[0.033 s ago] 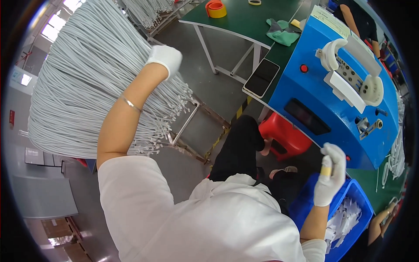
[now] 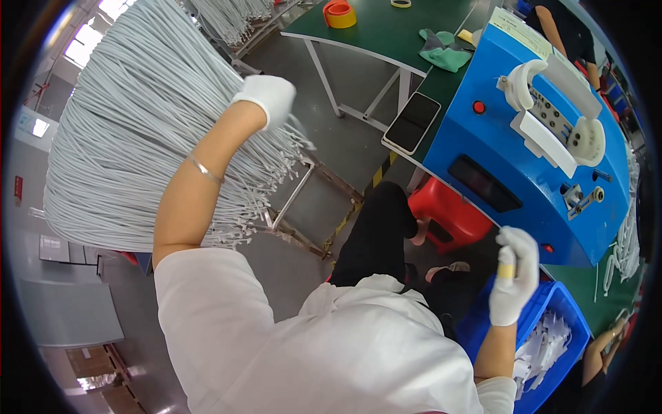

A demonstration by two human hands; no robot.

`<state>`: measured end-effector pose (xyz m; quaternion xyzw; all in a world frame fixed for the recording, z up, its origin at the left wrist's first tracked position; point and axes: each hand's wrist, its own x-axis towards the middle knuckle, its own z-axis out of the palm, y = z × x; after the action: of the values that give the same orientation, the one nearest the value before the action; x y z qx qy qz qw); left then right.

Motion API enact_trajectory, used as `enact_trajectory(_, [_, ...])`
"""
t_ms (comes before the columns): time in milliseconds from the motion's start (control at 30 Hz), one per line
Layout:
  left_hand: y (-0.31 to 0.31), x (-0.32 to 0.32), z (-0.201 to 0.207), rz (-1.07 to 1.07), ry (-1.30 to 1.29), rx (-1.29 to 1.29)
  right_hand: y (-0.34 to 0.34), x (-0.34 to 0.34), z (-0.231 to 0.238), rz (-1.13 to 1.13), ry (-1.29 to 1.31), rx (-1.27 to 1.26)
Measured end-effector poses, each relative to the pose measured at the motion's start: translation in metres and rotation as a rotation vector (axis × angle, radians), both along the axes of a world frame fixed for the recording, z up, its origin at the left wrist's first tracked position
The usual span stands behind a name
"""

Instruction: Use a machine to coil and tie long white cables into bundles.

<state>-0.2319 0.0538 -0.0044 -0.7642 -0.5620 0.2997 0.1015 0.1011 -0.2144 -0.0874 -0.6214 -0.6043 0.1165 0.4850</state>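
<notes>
My left hand (image 2: 267, 100), in a white glove, is closed in a fist at the right edge of a big bundle of grey-white cables (image 2: 138, 124). Its fingertips are hidden under the back of the hand, but cable ends stick out blurred just below it, so it appears to grip a cable. The bundle's white-tipped ends hang over a metal rack (image 2: 295, 193). My right hand (image 2: 516, 276), gloved too with a yellow band round one finger, is raised before the blue machine (image 2: 476, 148). Its fingers are loosely bent and apart, with nothing visible in them.
A blue bin (image 2: 578, 324) of white scraps stands below my right hand. Beside the machine lie a phone (image 2: 414, 123) and a green cloth (image 2: 447, 55) on the green table (image 2: 386, 38), with tape rolls (image 2: 340, 15). A red stool (image 2: 448, 214) is underneath. Other people are at the right.
My left hand has shifted slightly right, and the cable ends beside it have swung out to the right. My right hand has moved a little to the left.
</notes>
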Motion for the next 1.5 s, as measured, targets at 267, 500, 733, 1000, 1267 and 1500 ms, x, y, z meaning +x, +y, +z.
enact_trajectory(267, [-0.086,0.102,-0.006,-0.374,-1.323,-0.676,0.006,-0.049,-0.014,0.280,0.523,-0.277])
enact_trajectory(500, [-0.126,0.159,-0.103,0.066,-1.577,-1.487,0.017,-0.034,0.002,0.173,0.431,0.076])
enact_trajectory(733, [-0.078,0.164,-0.073,-0.436,-1.491,-0.739,0.028,-0.029,0.013,0.094,0.372,-0.186])
enact_trajectory(1000, [-0.034,0.181,0.014,-0.329,-2.100,-0.126,0.033,-0.019,0.008,0.294,0.862,-0.272])
enact_trajectory(1267, [-0.023,0.211,0.003,-0.384,-2.103,-0.236,0.008,-0.013,0.006,0.245,1.189,-0.271])
enact_trajectory(1500, [-0.030,0.162,-0.018,-0.361,-1.833,-0.190,-0.041,0.065,0.042,-0.314,0.485,-0.131])
